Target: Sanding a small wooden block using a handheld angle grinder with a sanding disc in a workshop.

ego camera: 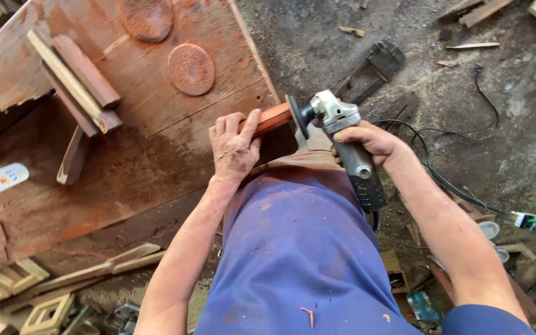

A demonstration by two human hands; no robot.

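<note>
Pressing a reddish wood strip [270, 119] against the workbench [156, 149] edge, the left hand [234, 146] closes around it. Its end meets the disc of an angle grinder [342, 146], gripped fully by the right hand [370, 141]. Wood offcuts [75, 87] and a glue bottle [1, 178] lie farther left.

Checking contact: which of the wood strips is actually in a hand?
The reddish strip at the bench corner, gripped by the left hand against the grinder; the stacked strips lie untouched.
</note>
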